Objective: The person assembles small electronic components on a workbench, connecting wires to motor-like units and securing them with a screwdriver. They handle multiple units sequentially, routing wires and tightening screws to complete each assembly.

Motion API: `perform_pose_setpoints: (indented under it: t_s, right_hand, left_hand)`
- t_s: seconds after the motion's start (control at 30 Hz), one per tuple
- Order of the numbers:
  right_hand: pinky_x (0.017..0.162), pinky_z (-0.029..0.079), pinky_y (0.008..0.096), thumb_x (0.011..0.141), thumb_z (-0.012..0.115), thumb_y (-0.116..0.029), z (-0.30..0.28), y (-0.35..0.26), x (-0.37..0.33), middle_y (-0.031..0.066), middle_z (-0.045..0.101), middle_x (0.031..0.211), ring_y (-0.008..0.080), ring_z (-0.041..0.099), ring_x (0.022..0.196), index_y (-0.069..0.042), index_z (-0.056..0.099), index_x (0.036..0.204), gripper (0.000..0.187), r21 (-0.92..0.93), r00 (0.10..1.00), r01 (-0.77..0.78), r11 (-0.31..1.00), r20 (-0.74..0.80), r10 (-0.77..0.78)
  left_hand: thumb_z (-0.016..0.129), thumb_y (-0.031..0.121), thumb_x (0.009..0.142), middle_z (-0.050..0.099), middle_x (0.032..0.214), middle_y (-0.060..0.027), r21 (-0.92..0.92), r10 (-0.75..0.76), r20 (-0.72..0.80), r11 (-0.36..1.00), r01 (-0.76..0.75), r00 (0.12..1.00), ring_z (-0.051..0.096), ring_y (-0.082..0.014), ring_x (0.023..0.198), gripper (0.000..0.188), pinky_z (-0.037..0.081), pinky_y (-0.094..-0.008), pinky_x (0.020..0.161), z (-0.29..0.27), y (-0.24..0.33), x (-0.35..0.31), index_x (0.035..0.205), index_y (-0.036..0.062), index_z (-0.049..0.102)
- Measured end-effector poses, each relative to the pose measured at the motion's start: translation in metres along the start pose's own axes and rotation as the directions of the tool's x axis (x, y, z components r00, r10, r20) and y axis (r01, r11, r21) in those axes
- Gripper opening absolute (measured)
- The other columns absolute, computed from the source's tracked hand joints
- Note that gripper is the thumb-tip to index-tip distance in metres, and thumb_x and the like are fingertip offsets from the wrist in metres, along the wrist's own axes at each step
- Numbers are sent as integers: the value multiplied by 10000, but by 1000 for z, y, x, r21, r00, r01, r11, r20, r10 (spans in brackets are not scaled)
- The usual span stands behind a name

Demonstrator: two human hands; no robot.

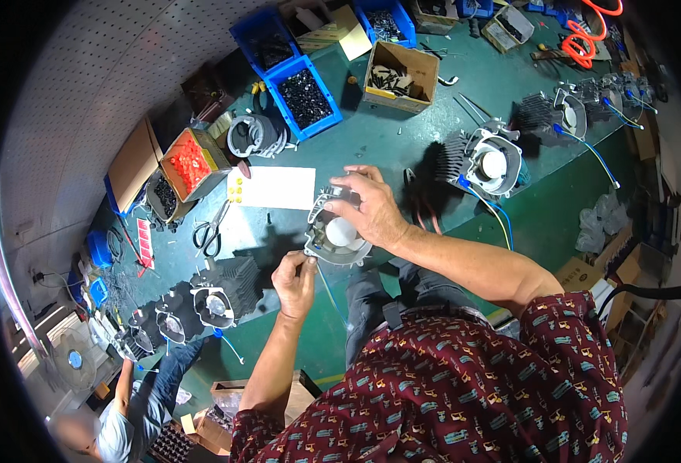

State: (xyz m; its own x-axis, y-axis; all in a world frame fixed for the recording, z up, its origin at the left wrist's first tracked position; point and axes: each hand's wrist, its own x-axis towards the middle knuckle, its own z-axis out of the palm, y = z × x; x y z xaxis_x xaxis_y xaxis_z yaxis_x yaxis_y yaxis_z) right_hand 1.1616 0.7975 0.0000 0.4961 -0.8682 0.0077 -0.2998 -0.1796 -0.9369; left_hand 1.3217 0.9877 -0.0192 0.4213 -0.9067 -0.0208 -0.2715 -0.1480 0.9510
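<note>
In front of my body is a grey cast-metal motor housing (327, 235) with a round white core inside and a thin cable hanging below it. My right hand (370, 207) is closed over its finned upper right side, thumb and fingers gripping the metal. At the housing's lower left edge, my left hand (294, 279) has thumb and index finger pinched together. Whatever lies between those fingertips is too small to make out. A white paper sheet (283, 187) with several small yellow rings (235, 190) lies just beyond, and black-handled scissors (211, 230) rest to the left.
More finned housings (495, 160) with cables stand along the green bench's right; others (217, 301) line its left. Blue bins (303, 96), a cardboard box (402, 77) and a box of red caps (190, 163) stand behind. A co-worker (128, 420) sits lower left.
</note>
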Motion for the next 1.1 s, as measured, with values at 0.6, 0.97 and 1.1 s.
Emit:
perform_pose_setpoints:
  t_s: [0.6, 0.97, 1.1]
  right_hand:
    - [1033, 492, 452, 827, 844, -220, 0, -5, 1, 249, 671, 1190, 390, 555, 1258, 31, 705, 1160, 440, 15, 999, 9, 1000, -32, -9]
    - [984, 530, 424, 824, 855, -220, -1, -4, -1, 243, 651, 1265, 346, 559, 1288, -20, 729, 1189, 436, -18, 1000, -15, 1000, -13, 14]
    - [969, 534, 424, 828, 851, -220, -1, -3, -2, 245, 651, 1260, 349, 555, 1289, -18, 727, 1192, 435, -6, 999, -31, 999, -14, 31]
  left_hand:
    - [626, 99, 1043, 690, 976, -48, -774, -527, 263, 385, 502, 808, 658, -136, 830, 40, 574, -283, 711, 7, 8, 6, 1072, 72, 629]
    - [673, -67, 939, 660, 980, -33, -134, -382, -49, 918, 373, 923, 630, -89, 857, 341, 534, -236, 756, 11, 20, -9, 1267, -49, 582]
    - [670, -55, 963, 676, 974, -44, -232, -352, -53, 914, 332, 934, 634, -88, 815, 255, 554, -242, 732, 13, 19, -12, 1212, -56, 611]
